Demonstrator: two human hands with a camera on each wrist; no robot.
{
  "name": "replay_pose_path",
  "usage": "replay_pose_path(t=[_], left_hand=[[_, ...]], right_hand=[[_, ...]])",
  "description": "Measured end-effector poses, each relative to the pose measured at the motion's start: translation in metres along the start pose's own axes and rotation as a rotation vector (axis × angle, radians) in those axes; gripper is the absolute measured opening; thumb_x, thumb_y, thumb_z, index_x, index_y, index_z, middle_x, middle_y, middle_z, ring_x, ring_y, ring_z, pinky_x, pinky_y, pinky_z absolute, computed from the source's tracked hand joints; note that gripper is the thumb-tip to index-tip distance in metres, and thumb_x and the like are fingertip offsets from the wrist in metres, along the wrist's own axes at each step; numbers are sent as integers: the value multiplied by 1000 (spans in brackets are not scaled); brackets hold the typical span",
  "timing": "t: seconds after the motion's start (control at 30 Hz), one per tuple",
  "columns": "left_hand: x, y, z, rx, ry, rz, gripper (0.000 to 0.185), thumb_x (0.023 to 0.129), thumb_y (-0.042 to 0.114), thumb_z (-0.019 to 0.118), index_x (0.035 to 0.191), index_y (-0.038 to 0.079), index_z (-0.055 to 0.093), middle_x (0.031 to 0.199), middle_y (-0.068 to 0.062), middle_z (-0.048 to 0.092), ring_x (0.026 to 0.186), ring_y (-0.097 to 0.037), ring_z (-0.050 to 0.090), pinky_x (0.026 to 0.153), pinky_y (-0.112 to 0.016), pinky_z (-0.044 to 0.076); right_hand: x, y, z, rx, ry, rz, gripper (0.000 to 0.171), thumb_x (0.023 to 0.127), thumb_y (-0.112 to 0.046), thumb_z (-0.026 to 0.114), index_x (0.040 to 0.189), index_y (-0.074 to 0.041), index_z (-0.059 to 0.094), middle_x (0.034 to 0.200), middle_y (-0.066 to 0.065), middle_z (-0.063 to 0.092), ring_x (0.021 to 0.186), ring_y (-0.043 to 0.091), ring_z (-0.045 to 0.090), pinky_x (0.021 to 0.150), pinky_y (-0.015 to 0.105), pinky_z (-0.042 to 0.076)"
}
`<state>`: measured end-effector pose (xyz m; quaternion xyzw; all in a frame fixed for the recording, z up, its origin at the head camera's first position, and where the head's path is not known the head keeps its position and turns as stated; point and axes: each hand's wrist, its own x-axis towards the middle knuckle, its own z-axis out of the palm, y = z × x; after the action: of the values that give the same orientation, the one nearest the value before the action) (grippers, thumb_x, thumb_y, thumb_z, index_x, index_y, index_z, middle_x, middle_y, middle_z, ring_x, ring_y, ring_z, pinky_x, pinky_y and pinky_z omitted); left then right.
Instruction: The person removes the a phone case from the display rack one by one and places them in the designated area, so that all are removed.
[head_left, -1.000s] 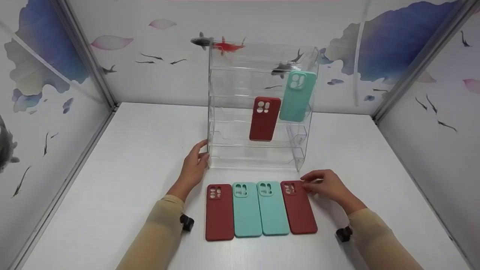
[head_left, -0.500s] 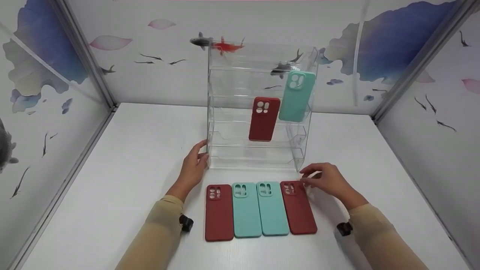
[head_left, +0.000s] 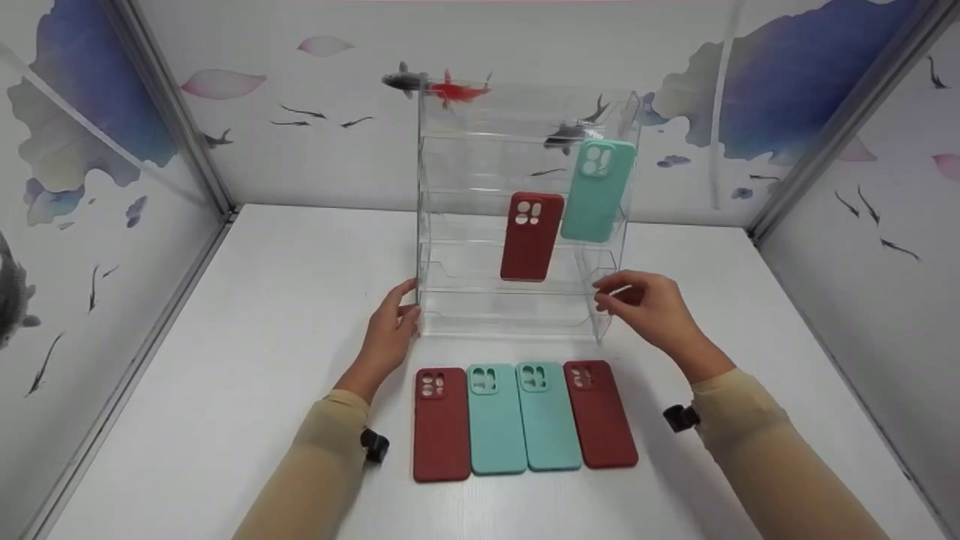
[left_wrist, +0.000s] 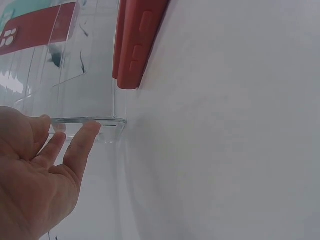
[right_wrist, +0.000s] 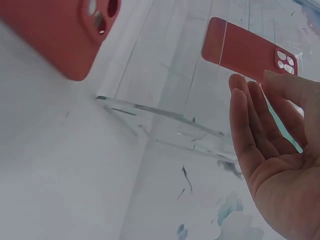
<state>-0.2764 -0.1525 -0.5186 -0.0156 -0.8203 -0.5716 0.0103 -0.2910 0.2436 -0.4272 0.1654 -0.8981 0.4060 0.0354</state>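
My left hand (head_left: 390, 330) touches the left side edge of a clear acrylic display rack (head_left: 487, 326) with its fingertips; in the left wrist view the fingers (left_wrist: 80, 150) are fairly straight. Beside the rack's lower right corner, my right hand (head_left: 649, 307) is raised with loosely bent fingers and holds nothing. On the rack a red phone case (head_left: 531, 238) leans in a middle tier, and a teal phone case (head_left: 598, 193) sits higher at the right. In front, flat in a row, lie a red phone case (head_left: 441, 427), two teal phone cases (head_left: 496, 424) and another red phone case (head_left: 604, 420).
The white tabletop (head_left: 285, 300) spreads around the rack. Behind and at both sides stand white panels (head_left: 315, 165) with painted fish and leaves, joined by grey metal posts (head_left: 180, 135). A small black camera (head_left: 680, 418) is at the right wrist.
My right hand has risen from the top of the rightmost red phone case toward the rack's right side. The left hand and all the phone cases stay in place.
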Motion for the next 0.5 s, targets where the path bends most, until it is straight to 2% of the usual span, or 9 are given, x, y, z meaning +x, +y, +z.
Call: replay_pose_path(t=[0.1,0.3,0.5], left_hand=[[1,-1,0,4,6,5,51,111,18,46,161,21,33,161,-6,42,138,-27,56,109,-41,57],[0,0,0,1,7,19,50,112,18,46,160,20,34,161,-7,43,137,-26,56,109,-42,57],[-1,0,-1,5,10,20,50,111,18,47,160,19,35,161,-7,43,137,-27,57,109,-43,57]], right_hand=[[13,-13,0,24,50,-25,20,97,-19,74,116,-13,76,108,7,76,88,20,76,77,13,62],[40,-33,-4,53,124,-25,27,98,-24,73,122,-10,74,113,9,75,89,13,75,78,11,60],[61,-51,-3,71,188,-28,29,98,-21,73,125,-9,73,115,9,74,98,18,74,83,13,61]])
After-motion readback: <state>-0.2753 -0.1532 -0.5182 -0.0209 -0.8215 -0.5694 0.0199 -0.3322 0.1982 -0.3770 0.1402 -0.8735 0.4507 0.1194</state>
